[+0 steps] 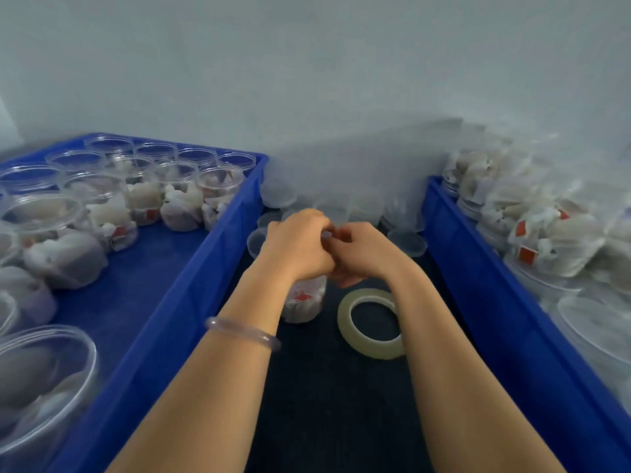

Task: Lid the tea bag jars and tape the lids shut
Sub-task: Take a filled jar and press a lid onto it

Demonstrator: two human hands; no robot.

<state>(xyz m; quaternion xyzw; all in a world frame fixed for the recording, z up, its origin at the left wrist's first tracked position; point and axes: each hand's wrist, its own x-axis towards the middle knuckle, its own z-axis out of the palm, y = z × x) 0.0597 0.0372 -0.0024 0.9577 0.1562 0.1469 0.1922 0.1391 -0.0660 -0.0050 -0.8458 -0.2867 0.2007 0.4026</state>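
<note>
Ok, jar (302, 302): upright on the dark surface (341, 404), between two blue crates, tea bags inside, top hidden under both hands.
Left hand (297, 247): fingers curled round the jar's top, gripping it.
Right hand (365, 254): fingers curled at the same top; blurred, cannot tell what they pinch.
Tape roll (370, 349): flat, just right of the jar.
Loose lids (408, 242): behind the hands.
Left crate (191, 288): unlidded jars of tea bags.
Right crate (478, 285): more jars, blurred.
Wall (307, 63): plain, pale.
</note>
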